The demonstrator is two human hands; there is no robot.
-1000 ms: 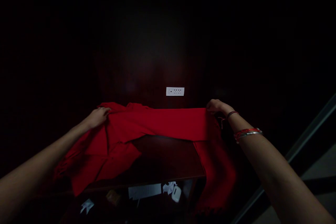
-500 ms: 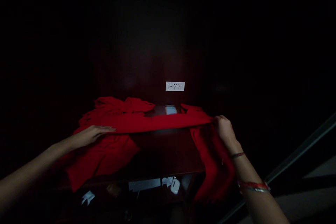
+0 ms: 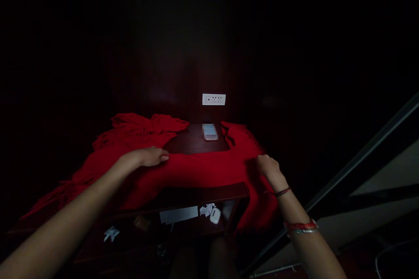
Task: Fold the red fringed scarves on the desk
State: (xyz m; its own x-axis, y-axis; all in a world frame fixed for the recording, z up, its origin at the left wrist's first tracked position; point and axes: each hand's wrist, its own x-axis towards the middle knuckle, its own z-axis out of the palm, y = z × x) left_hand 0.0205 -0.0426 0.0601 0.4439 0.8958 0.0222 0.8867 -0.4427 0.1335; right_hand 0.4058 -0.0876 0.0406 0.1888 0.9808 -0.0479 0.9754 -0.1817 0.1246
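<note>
– Our fingers (image 3: 164, 156), do they hold anything?
– Our left hand (image 3: 151, 156) looks extended, right hand (image 3: 269, 168) curled (whether gripping, we cannot tell). The red cloth (image 3: 196, 169) lies across the desk (image 3: 193, 141), hanging at right; uneven pulling could perhaps slide it down.

Red cloth (image 3: 199, 168) has shifted toward front edge (image 3: 209, 194).

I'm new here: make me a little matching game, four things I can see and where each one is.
Things:
1. socket panel
2. earbud case
3. red fringed cloth
4. red-and-silver bracelets

Places:
A. draped across the tabletop
B. around the right forearm
C. on the dark wall
D. below the tabletop

Pairs: 1-C, 2-D, 3-A, 4-B
</note>
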